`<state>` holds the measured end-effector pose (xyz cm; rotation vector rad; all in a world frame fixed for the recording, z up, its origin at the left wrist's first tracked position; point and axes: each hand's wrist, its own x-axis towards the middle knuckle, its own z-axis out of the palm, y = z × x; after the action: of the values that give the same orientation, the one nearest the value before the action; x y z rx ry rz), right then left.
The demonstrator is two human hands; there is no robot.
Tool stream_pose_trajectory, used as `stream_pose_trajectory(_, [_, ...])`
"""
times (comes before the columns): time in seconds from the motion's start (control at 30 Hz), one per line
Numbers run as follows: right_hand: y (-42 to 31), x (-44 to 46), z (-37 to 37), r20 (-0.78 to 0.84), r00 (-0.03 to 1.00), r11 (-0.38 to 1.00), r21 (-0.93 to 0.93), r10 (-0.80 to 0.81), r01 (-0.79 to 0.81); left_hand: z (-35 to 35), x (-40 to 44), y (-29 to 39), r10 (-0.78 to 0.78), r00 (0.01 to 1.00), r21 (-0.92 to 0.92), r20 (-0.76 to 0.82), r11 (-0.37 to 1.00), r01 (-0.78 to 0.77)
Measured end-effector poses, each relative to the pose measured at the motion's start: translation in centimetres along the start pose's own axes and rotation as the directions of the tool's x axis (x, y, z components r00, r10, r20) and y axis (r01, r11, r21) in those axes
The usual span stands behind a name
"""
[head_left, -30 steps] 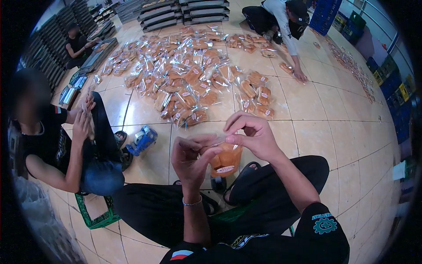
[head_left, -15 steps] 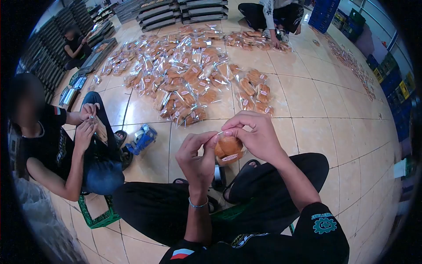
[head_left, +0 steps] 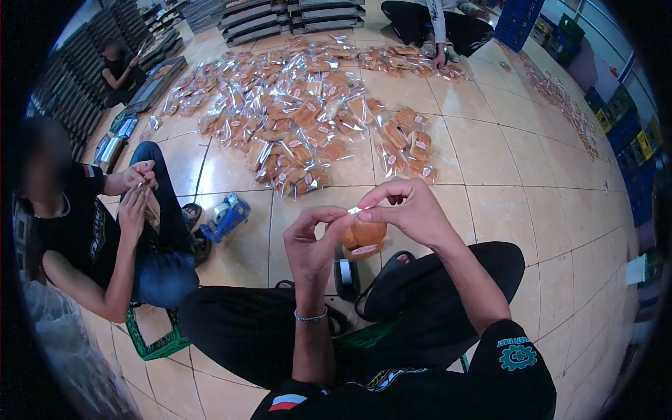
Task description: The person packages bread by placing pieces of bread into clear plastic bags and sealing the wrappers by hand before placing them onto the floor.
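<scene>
In front of my knees hangs a bagged bread bun (head_left: 364, 239), golden brown with a pale label on its front. My left hand (head_left: 309, 241) pinches the gathered top of the bag between thumb and forefinger. From the other side, my right hand (head_left: 413, 215) pinches the same spot. A small white strip (head_left: 354, 211) shows between the fingertips; I cannot tell whether it is tape or the twisted bag. Below the bun, a black holder with a white roll (head_left: 346, 276) stands on the floor between my feet.
A big heap of bagged buns (head_left: 280, 126) covers the tiles ahead, with a smaller group (head_left: 407, 143) to its right. A blue tape dispenser (head_left: 225, 217) lies left, near a seated co-worker (head_left: 91, 231). A green crate (head_left: 157, 339) is beside my left knee. Dark trays (head_left: 255, 21) stand stacked behind.
The bun has sunk slightly behind my fingers, and the white strip now shows more plainly between them. The co-worker at left has shifted hands on a bag; the far person has leaned right.
</scene>
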<state>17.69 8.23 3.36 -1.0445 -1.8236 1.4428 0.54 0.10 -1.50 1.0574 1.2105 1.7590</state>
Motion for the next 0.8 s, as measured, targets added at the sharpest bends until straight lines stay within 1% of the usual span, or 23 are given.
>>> stream_pose_trajectory(0.03, [-0.1,0.0,0.0,-0.001,1.0,1.0,-0.001,0.0,0.0,0.0,0.1,0.1,0.054,0.998,0.076,0.018,0.996,-0.056])
stream_pose_trajectory(0.07, [-0.2,-0.1,0.0,-0.03,0.999,1.0,-0.002,0.016,-0.016,0.2,0.1,0.2,0.053,0.998,0.076,0.018,0.996,-0.054])
stream_pose_trajectory(0.13, [0.1,0.0,0.4,-0.055,0.998,0.999,-0.002,0.033,-0.033,0.5,-0.1,0.7,0.081,0.995,0.272,-0.059,0.96,-0.062])
stream_pose_trajectory(0.17, [0.8,0.2,0.7,-0.097,0.971,0.961,-0.197,-0.218,0.196,0.5,-0.2,0.6,0.08,0.995,0.271,-0.062,0.961,-0.06])
stream_pose_trajectory(0.2, [1.2,0.3,0.9,-0.087,0.884,0.832,-0.389,-0.46,0.395,0.6,-0.2,0.4,0.153,0.984,0.363,-0.091,0.925,-0.11])
stream_pose_trajectory(0.23, [1.3,0.4,1.1,-0.084,0.883,0.831,-0.39,-0.461,0.397,0.6,-0.2,0.2,0.23,0.967,0.453,-0.114,0.878,-0.155])
stream_pose_trajectory(0.27, [1.5,0.4,1.3,-0.012,0.836,0.696,-0.561,-0.549,0.449,0.8,-0.1,0.2,0.23,0.966,0.455,-0.117,0.877,-0.154])
stream_pose_trajectory(0.3, [1.7,0.3,1.7,0.075,0.788,0.532,-0.697,-0.612,0.48,1.0,-0.2,0.1,0.28,0.955,0.511,-0.094,0.837,-0.195])
stream_pose_trajectory(0.33, [1.7,0.3,1.9,0.074,0.791,0.542,-0.689,-0.608,0.481,1.1,-0.4,0.0,0.326,0.943,0.565,-0.065,0.791,-0.235])
stream_pose_trajectory(0.37, [1.5,0.2,1.9,0.133,0.798,0.46,-0.756,-0.588,0.465,1.1,-0.4,0.0,0.32,0.945,0.572,-0.062,0.788,-0.229])
stream_pose_trajectory(0.4, [1.4,0.2,1.9,0.189,0.807,0.371,-0.814,-0.56,0.448,1.2,-0.4,0.1,0.307,0.952,0.651,-0.014,0.725,-0.224])
stream_pose_trajectory(0.43, [1.7,0.3,2.0,0.185,0.811,0.377,-0.814,-0.555,0.443,1.3,-0.4,0.1,0.289,0.957,0.719,0.033,0.658,-0.224])
stream_pose_trajectory(0.47, [2.0,0.5,2.0,0.2,0.805,0.317,-0.845,-0.559,0.43,1.3,-0.5,0.1,0.198,0.979,0.747,0.039,0.645,-0.16])
stream_pose_trajectory(0.5, [2.3,0.6,1.9,0.216,0.799,0.256,-0.873,-0.56,0.416,1.1,-0.5,-0.2,0.193,0.98,0.746,0.04,0.647,-0.158])
stream_pose_trajectory(0.53, [2.1,0.6,1.6,0.218,0.803,0.259,-0.872,-0.555,0.415,0.7,-0.4,-0.6,0.155,0.987,0.753,0.044,0.644,-0.135])
stream_pose_trajectory(0.6, [1.5,0.5,0.7,0.24,0.882,0.367,-0.842,-0.405,0.397,-0.2,-0.3,-1.3,0.111,0.993,0.763,0.045,0.638,-0.106])
stream_pose_trajectory(0.63, [1.5,0.7,0.3,0.24,0.884,0.37,-0.84,-0.402,0.396,-0.7,-0.1,-1.6,0.066,0.995,0.697,0.078,0.71,-0.101])
stream_pose_trajectory(0.67, [1.6,0.8,-0.1,0.232,0.901,0.444,-0.807,-0.367,0.389,-1.1,0.1,-2.0,0.023,0.993,0.624,0.113,0.776,-0.089])
stream_pose_trajectory(0.7, [1.7,1.0,-0.4,0.226,0.916,0.516,-0.77,-0.33,0.376,-1.6,0.3,-2.8,0.018,0.993,0.625,0.113,0.776,-0.085])
stream_pose_trajectory(0.73, [2.0,1.4,-0.6,0.224,0.918,0.521,-0.768,-0.326,0.373,-2.1,0.5,-3.6,-0.145,0.981,0.289,0.127,0.952,0.103])
stream_pose_trajectory(0.77, [2.6,2.0,-0.9,0.197,0.929,0.647,-0.671,-0.314,0.361,-2.4,0.6,-4.3,-0.286,0.938,-0.083,0.195,0.948,0.306])
stream_pose_trajectory(0.8, [3.2,2.6,-1.0,0.172,0.939,0.755,-0.559,-0.299,0.343,-2.7,0.7,-4.9,-0.377,0.904,-0.206,0.202,0.886,0.416])
